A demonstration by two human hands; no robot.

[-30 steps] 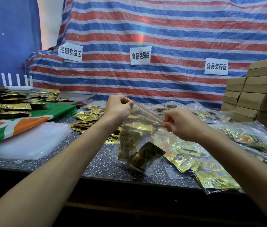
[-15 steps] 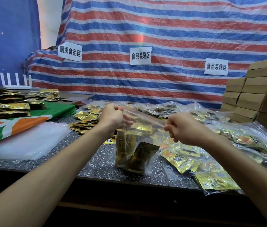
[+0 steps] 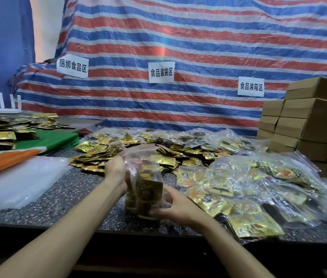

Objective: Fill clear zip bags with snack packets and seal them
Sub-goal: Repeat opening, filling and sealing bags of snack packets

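A clear zip bag (image 3: 145, 185) with gold snack packets inside stands upright on the speckled table (image 3: 74, 197), near its front edge. My left hand (image 3: 116, 171) holds the bag's upper left side. My right hand (image 3: 175, 205) cups its lower right corner, fingers curled round the plastic. Loose gold snack packets (image 3: 98, 155) lie in a heap just behind the bag. Several filled clear bags (image 3: 259, 189) are piled to the right.
A stack of empty clear bags (image 3: 18, 181) lies at the left, beside a green, white and orange cloth (image 3: 28, 149) with more packets on it. Brown cardboard boxes (image 3: 311, 127) are stacked at the right. A striped tarp with paper signs hangs behind.
Both hands left the bag's zip edge and came down. The bag dropped from mid-air onto the table, and the hands now hold its sides.
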